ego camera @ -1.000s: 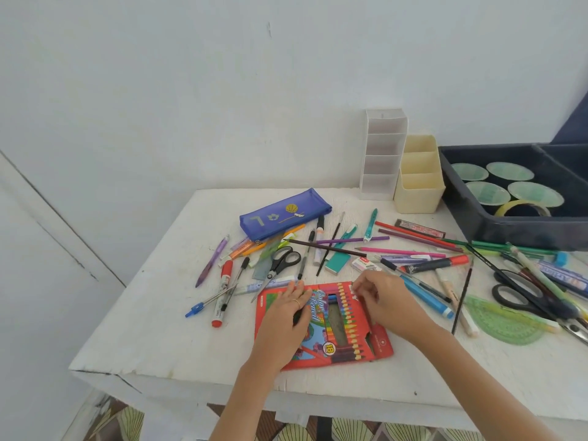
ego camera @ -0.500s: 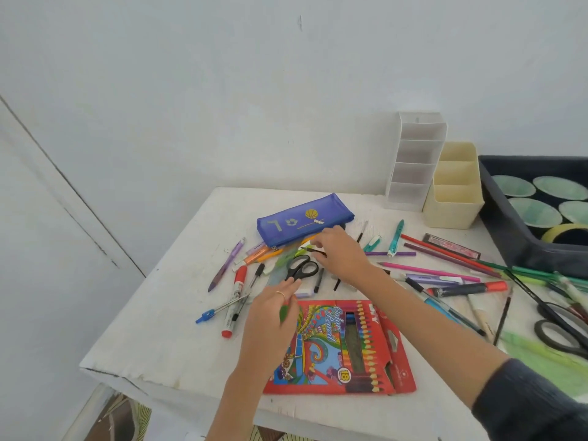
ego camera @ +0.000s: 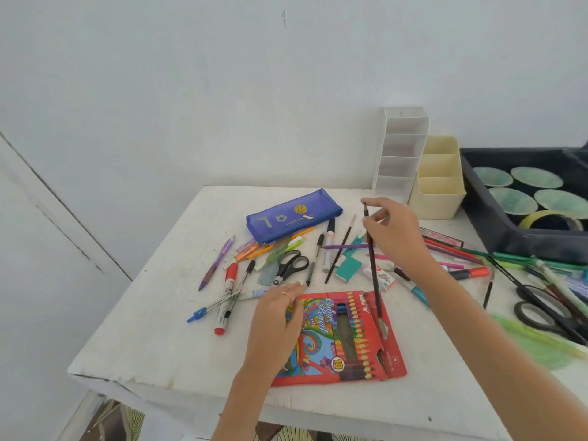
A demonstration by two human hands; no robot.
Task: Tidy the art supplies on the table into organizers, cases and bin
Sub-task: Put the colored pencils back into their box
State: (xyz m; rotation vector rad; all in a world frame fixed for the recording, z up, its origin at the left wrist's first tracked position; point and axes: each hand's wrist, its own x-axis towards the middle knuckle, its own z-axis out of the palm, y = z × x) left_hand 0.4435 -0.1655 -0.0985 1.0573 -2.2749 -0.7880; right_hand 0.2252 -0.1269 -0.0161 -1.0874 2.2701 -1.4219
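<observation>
My right hand (ego camera: 391,232) pinches the top of a dark maroon coloured pencil (ego camera: 374,268) and holds it nearly upright, its lower tip over the red colour-pencil box (ego camera: 337,338). My left hand (ego camera: 276,319) lies flat with straight fingers on the left part of that box. Behind them lie a blue pencil case (ego camera: 292,214), black-handled scissors (ego camera: 291,265), a red marker (ego camera: 226,297) and several loose pens and pencils. The white tiered organizer (ego camera: 401,148), the cream organizer (ego camera: 437,183) and the dark bin (ego camera: 521,230) stand at the back right.
The white table (ego camera: 152,338) ends at a worn front edge near me, with a wall behind. Inside the bin are green discs and a roll of tape (ego camera: 550,218). A second pair of black scissors (ego camera: 537,310), a green protractor and more pens crowd the right side.
My right hand picked the dark pencil out of the clutter by the scissors and lifted it upright above the box. My left hand stayed on the box. The view shifted slightly.
</observation>
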